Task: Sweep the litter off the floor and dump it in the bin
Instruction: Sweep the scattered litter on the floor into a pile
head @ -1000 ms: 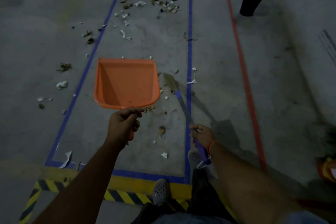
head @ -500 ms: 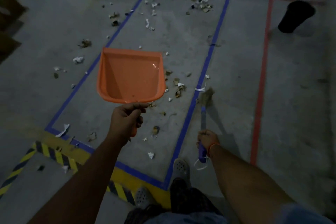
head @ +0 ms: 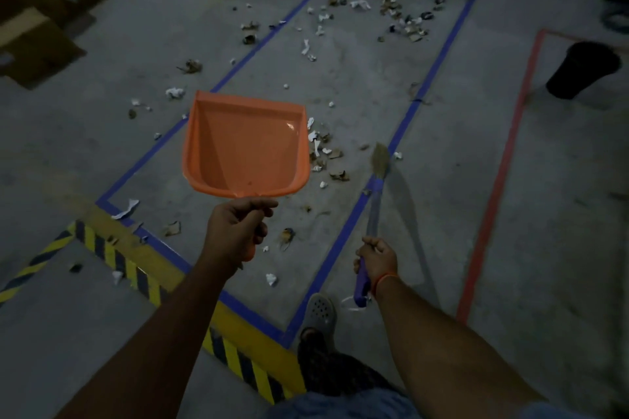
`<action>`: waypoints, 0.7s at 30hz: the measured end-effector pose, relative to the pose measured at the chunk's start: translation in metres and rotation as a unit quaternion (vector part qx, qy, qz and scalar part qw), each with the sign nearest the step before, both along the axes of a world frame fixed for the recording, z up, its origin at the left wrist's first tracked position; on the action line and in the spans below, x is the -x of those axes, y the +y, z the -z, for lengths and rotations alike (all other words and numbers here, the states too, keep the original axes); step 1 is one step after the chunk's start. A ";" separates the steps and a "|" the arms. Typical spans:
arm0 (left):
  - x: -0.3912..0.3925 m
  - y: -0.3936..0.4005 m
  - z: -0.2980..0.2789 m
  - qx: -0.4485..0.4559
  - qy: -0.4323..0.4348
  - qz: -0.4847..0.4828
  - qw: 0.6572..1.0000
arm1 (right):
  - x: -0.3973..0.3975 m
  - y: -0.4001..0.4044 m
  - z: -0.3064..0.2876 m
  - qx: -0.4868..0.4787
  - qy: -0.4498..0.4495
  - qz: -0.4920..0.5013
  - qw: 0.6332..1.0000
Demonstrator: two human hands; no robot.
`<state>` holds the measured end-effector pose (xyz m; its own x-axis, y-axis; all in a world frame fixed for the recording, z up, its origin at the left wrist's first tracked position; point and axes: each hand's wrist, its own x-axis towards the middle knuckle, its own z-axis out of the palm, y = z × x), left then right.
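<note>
Litter (head: pixel 325 155) between, beyond hands.

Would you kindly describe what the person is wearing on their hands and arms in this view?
Both forearms are bare, with no sleeves showing and no gloves. The left hand wears nothing that can be seen. The right hand has a thin orange band around the wrist. No watch or rings can be made out in the dim light.

No readable text, labels, brands or numbers anywhere in view.
</note>
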<state>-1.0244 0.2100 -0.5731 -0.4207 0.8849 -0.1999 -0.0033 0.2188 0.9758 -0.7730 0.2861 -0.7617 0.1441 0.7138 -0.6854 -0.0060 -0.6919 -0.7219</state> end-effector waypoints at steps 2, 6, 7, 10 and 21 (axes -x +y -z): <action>-0.014 -0.019 0.009 0.004 -0.009 -0.016 1.000 | -0.007 -0.023 0.008 0.022 0.002 0.007 1.000; -0.041 -0.050 0.021 0.017 -0.025 -0.030 0.999 | -0.016 -0.054 0.013 0.078 -0.012 -0.048 0.996; -0.048 -0.055 0.023 0.019 -0.031 -0.034 0.999 | -0.016 -0.055 0.012 0.079 -0.014 -0.067 0.995; -0.060 -0.058 0.022 0.026 -0.037 -0.038 0.998 | -0.024 -0.043 0.004 0.060 -0.006 -0.103 0.993; -0.085 0.046 0.011 -0.003 -0.031 -0.081 0.996 | -0.088 0.113 -0.014 -0.004 -0.028 -0.026 0.999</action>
